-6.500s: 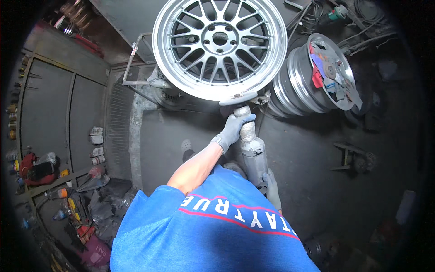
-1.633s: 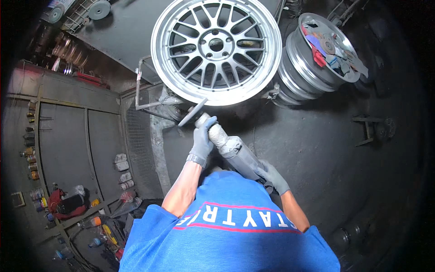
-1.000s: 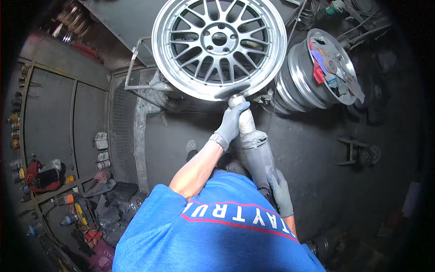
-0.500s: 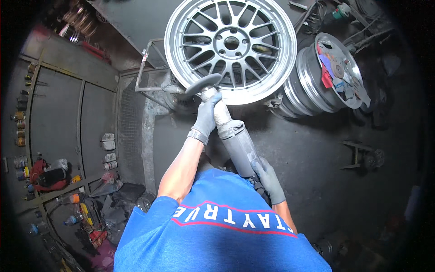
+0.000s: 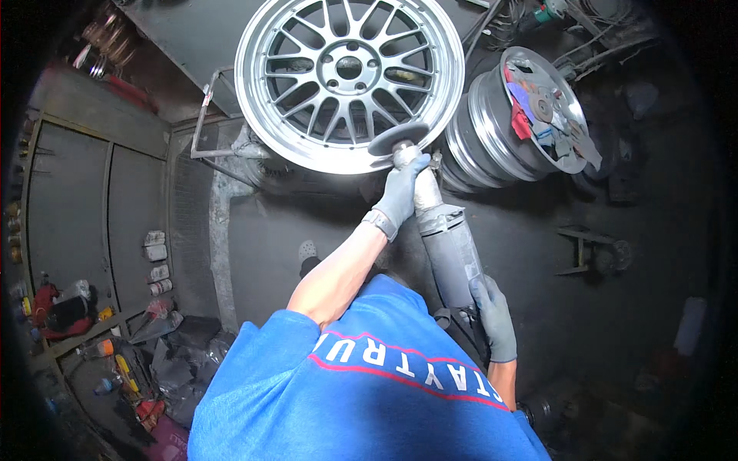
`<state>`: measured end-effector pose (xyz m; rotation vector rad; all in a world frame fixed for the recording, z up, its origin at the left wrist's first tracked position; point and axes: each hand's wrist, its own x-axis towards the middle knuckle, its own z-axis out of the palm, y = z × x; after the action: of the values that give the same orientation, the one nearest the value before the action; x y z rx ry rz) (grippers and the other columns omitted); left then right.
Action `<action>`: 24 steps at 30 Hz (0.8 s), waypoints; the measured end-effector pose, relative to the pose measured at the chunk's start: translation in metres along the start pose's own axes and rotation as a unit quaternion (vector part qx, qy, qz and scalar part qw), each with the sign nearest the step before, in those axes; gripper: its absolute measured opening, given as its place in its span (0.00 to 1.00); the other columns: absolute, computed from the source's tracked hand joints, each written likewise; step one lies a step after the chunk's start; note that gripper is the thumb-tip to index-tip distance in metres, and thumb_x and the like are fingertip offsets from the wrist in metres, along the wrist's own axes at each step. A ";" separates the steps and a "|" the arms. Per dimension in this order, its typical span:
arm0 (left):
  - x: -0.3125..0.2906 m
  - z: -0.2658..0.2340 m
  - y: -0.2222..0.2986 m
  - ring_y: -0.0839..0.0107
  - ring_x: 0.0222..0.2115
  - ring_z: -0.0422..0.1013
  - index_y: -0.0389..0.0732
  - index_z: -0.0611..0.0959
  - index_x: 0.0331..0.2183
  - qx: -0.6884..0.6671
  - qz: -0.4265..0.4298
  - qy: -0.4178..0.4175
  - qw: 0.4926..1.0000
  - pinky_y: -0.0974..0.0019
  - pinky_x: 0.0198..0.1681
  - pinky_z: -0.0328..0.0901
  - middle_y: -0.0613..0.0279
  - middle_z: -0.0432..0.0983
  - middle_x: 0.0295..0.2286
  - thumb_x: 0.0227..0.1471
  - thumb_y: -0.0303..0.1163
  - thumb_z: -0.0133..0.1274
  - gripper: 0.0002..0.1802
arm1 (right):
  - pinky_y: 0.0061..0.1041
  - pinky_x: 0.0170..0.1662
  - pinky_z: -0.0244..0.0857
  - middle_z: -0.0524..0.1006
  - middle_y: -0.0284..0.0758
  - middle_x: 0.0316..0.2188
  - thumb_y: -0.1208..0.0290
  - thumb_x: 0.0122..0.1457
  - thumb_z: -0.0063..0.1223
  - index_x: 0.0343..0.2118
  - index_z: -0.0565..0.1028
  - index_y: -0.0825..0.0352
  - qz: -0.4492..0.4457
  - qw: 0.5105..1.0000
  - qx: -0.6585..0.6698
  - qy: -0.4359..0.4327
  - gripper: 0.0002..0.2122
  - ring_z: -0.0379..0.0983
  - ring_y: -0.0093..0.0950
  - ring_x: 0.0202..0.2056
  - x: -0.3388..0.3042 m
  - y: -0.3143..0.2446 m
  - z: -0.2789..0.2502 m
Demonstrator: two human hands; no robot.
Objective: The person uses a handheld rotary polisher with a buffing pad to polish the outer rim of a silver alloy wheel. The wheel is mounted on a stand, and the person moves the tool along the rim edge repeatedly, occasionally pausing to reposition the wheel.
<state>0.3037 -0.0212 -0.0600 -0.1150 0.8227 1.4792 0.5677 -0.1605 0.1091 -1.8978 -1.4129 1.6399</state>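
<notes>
Both my hands wear grey gloves and are closed on a long grey angle grinder (image 5: 453,257). My left hand (image 5: 400,188) wraps round its pale, wrapped front end, just behind the round grey disc (image 5: 397,138). Farther back, my right hand (image 5: 494,316) grips the rear of the body near the cord, its fingers partly hidden. The disc overlaps the near right edge of a silver multi-spoke wheel rim (image 5: 304,152); whether it touches the metal I cannot tell. The rim's face points up at me, its bolt holes around an open centre.
Right of the rim, another wheel (image 5: 488,115) lies on its side, with cloths and abrasive discs (image 5: 542,107) on it. A metal frame (image 5: 201,127) stands at the left. Farther left are cabinet doors (image 5: 65,207), cans (image 5: 156,250) and dark bags (image 5: 188,361). A small stand (image 5: 582,250) is at right.
The grinder and both hands have shifted right, taking the disc from the rim's near left edge to its near right. The view has swung too, and a foot in a light clog now shows.
</notes>
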 end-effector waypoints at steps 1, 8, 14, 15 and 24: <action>0.002 0.003 -0.001 0.68 0.35 0.81 0.34 0.84 0.51 0.010 -0.011 0.012 1.000 0.63 0.39 0.76 0.60 0.83 0.39 0.57 0.38 0.75 0.27 | 0.23 0.32 0.71 0.82 0.36 0.37 0.53 0.75 0.58 0.63 0.75 0.75 0.001 1.000 0.001 0.007 0.27 0.75 0.18 0.30 -0.001 -0.001 -0.002; -0.007 -0.059 0.030 0.63 0.33 0.81 0.36 0.82 0.48 0.035 0.021 0.076 0.996 0.56 0.39 0.78 0.58 0.82 0.35 0.57 0.38 0.74 0.24 | 0.28 0.51 0.73 0.84 0.44 0.48 0.54 0.75 0.58 0.65 0.75 0.75 -0.015 0.998 -0.046 -0.038 0.28 0.80 0.28 0.46 0.016 0.014 0.028; -0.026 -0.107 0.095 0.67 0.35 0.83 0.35 0.85 0.47 0.054 0.083 0.096 0.990 0.60 0.40 0.78 0.59 0.84 0.37 0.58 0.42 0.73 0.23 | 0.31 0.64 0.67 0.81 0.48 0.59 0.55 0.74 0.59 0.67 0.74 0.76 0.007 0.993 0.051 -0.110 0.29 0.76 0.33 0.60 0.036 0.024 0.096; -0.028 -0.111 0.104 0.67 0.35 0.83 0.35 0.86 0.47 0.064 0.095 0.103 0.988 0.60 0.40 0.78 0.59 0.84 0.37 0.59 0.42 0.72 0.23 | 0.31 0.64 0.67 0.81 0.48 0.60 0.55 0.74 0.58 0.67 0.74 0.76 0.018 0.991 0.058 -0.117 0.29 0.76 0.33 0.60 0.042 0.028 0.104; -0.021 -0.103 0.072 0.66 0.34 0.82 0.37 0.84 0.48 0.026 0.110 0.093 0.989 0.58 0.39 0.79 0.59 0.84 0.36 0.61 0.37 0.71 0.20 | 0.33 0.67 0.65 0.80 0.50 0.62 0.54 0.75 0.56 0.65 0.75 0.76 -0.014 0.994 -0.008 -0.109 0.29 0.75 0.37 0.63 0.056 0.047 0.071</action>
<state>0.1985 -0.0842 -0.0944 -0.1278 1.0507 1.6703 0.5231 -0.1665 0.0178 -1.7418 -1.5295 1.8739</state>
